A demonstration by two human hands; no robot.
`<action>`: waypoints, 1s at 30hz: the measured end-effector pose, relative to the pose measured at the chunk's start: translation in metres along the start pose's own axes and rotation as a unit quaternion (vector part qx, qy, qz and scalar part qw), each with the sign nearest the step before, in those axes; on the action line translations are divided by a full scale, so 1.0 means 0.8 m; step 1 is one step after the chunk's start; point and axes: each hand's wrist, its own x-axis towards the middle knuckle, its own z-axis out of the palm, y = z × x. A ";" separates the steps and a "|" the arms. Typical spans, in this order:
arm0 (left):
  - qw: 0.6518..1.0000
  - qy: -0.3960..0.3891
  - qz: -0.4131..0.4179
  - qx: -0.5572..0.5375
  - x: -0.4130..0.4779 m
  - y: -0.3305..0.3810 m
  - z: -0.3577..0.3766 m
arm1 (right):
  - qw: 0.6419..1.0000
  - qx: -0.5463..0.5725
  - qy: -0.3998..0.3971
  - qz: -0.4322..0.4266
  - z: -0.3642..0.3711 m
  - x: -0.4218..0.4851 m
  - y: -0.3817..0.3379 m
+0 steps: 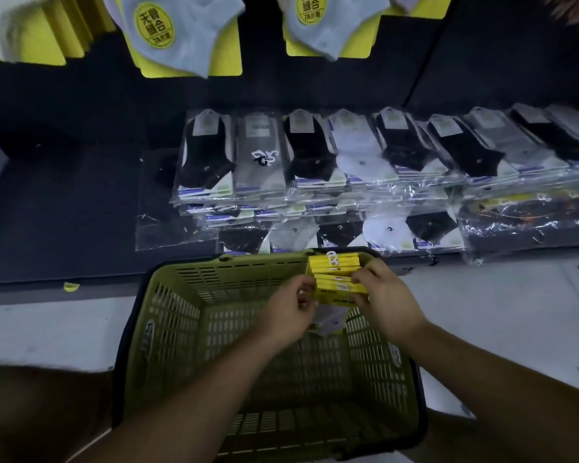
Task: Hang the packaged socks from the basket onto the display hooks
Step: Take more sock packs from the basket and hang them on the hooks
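A green slatted basket (181,329) sits on the floor below me. At its far right corner stands a stack of yellow-carded sock packs (335,262) with white hooks on top. My left hand (291,315) and my right hand (386,295) grip a bundle of these sock packs (338,290) from both sides, just above the basket's inside. Pale socks hang below the bundle. Higher up, light blue socks on yellow cards (181,31) hang on the dark display wall, with a second hanging pack (328,25) to the right.
A low dark shelf (64,212) runs behind the basket. Rows of black, grey and white socks in clear bags (315,155) lie on it. A pale floor (498,312) lies to the right and left. A yellow scrap (70,286) lies by the shelf edge.
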 end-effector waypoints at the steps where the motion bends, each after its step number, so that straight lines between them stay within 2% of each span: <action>1: 1.000 0.001 0.000 -0.007 -0.001 0.001 0.000 | 1.000 0.004 0.007 -0.001 0.000 -0.002 0.001; 9: 0.999 0.002 0.018 -0.050 -0.016 0.005 0.002 | 0.999 0.033 0.019 -0.022 -0.012 -0.026 -0.001; 13: 0.995 0.028 0.047 -0.082 -0.022 0.009 0.001 | 0.998 0.044 0.040 -0.032 -0.028 -0.029 -0.004; 18: 0.990 0.027 0.046 -0.132 -0.022 0.012 -0.001 | 0.997 0.056 0.019 -0.040 -0.046 -0.025 -0.008; 21: 0.989 0.001 0.034 -0.147 -0.025 0.012 -0.004 | 0.992 0.123 0.016 -0.026 -0.053 -0.022 -0.018; 25: 0.992 -0.004 0.008 -0.127 -0.028 0.002 -0.016 | 0.967 0.250 -0.042 -0.003 -0.056 -0.012 -0.032; 27: 0.991 0.020 -0.011 -0.135 -0.031 -0.004 -0.026 | 0.957 0.287 -0.008 0.035 -0.057 -0.002 -0.028; 28: 0.989 0.036 -0.018 -0.144 -0.033 -0.007 -0.033 | 0.960 0.274 0.016 0.055 -0.056 0.003 -0.023; 30: 0.984 0.063 -0.034 -0.163 -0.036 -0.011 -0.046 | 0.984 0.166 0.032 0.064 -0.048 0.013 -0.011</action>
